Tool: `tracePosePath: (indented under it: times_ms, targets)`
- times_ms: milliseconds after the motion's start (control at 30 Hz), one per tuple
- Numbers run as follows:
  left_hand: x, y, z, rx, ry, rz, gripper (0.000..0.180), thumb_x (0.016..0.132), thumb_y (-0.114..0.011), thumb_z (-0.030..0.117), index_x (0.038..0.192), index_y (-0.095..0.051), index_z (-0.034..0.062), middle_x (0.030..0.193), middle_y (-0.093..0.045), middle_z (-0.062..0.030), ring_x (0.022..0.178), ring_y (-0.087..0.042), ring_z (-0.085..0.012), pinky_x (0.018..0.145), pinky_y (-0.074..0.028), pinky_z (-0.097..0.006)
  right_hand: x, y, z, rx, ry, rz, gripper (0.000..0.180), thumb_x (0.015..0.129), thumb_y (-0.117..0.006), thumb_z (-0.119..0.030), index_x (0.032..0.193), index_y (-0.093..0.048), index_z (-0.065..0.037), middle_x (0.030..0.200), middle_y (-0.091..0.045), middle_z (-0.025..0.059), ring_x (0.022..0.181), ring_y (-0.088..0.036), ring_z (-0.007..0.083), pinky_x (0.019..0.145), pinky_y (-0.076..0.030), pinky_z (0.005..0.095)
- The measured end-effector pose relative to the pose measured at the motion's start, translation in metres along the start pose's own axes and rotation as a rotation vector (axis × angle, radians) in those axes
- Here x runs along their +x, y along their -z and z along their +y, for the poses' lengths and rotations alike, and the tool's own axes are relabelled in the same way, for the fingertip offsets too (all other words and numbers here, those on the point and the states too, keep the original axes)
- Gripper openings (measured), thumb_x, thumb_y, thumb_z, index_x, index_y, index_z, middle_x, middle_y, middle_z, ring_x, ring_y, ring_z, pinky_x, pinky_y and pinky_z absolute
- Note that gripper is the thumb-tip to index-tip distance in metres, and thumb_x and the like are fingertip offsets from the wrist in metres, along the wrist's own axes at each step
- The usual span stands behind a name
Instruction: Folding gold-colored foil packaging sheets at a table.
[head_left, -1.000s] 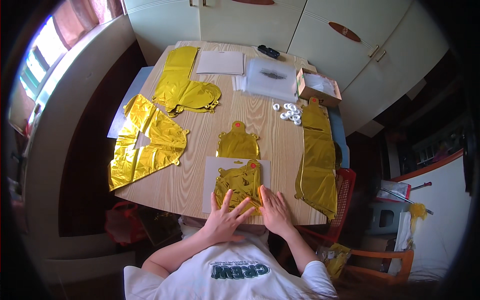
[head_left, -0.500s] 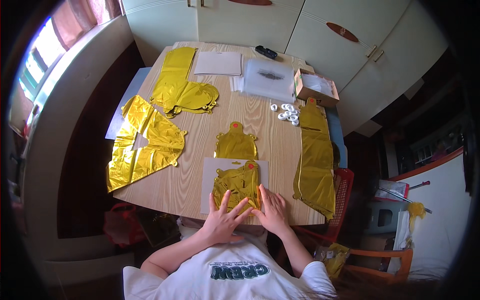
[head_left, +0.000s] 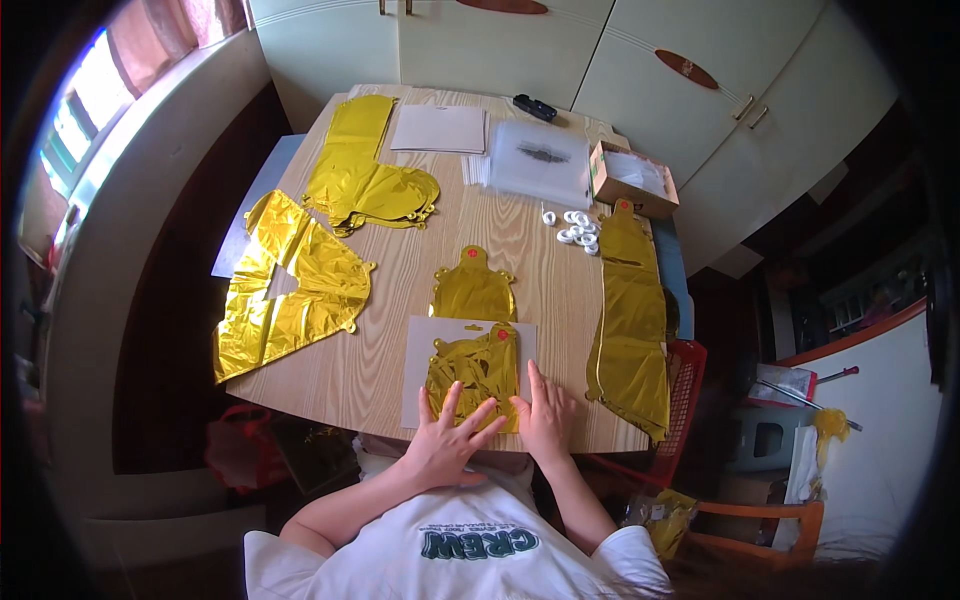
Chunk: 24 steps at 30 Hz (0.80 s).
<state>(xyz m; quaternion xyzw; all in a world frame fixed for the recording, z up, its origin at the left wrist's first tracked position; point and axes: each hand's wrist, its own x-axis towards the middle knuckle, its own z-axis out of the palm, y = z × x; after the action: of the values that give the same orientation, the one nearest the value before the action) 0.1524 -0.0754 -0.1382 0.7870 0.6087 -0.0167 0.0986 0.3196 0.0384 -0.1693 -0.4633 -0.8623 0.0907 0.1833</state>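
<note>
A folded gold foil balloon point(head_left: 470, 365) with a red dot on its top tab lies on a white card point(head_left: 413, 365) at the table's near edge. My left hand point(head_left: 447, 445) is spread over the balloon's lower part, fingers apart and pressing it flat. Beside the balloon's lower right edge, my right hand point(head_left: 546, 420) rests on the card's right side, fingers stretched and thumb near the foil. Just beyond the card, partly under it, lies another gold foil piece point(head_left: 472, 285), also marked with a red dot.
Larger flat foil balloons lie at the far left point(head_left: 350, 160), left point(head_left: 310, 265) and right point(head_left: 632, 310) of the wooden table point(head_left: 400, 270). Farther back are stacked cards point(head_left: 438, 128), clear plastic bags point(head_left: 540, 160), white ribbon rolls point(head_left: 577, 233), a cardboard box point(head_left: 632, 180) and a black object point(head_left: 534, 106).
My right hand has shifted slightly right, off the balloon's edge, with its fingers straighter. That right edge of the foil now lies flatter. My left hand stays in place.
</note>
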Motion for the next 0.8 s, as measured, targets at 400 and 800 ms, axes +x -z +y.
tracePosePath:
  times_ms: [400, 800]
  targets:
    - [-0.001, 0.0, 0.0, -0.03, -0.001, 0.028, 0.1, 0.067, -0.067, 0.07, 0.152, -0.03, 0.0319, 0.159, -0.024, -0.0009, 0.143, -0.012, -0.0508, 0.098, -0.011, -0.084, 0.08, -0.024, 0.039, 0.104, 0.196, 0.092, 0.048, 0.084, -0.07, -0.04, 0.118, -0.058, -0.009, 0.114, -0.056, 0.0103, 0.106, -0.053, 0.0315, 0.092, -0.041, 0.045]
    - [-0.004, -0.001, -0.002, -0.049, -0.012, 0.046, 0.1, 0.068, -0.069, 0.067, 0.152, -0.029, 0.0313, 0.16, -0.023, -0.0024, 0.143, -0.013, -0.0515, 0.101, -0.011, -0.082, 0.13, -0.013, 0.042, 0.225, 0.093, -0.225, 0.024, 0.083, -0.064, -0.02, 0.101, -0.056, -0.006, 0.111, -0.055, 0.016, 0.108, -0.05, 0.0348, 0.098, -0.04, 0.0429]
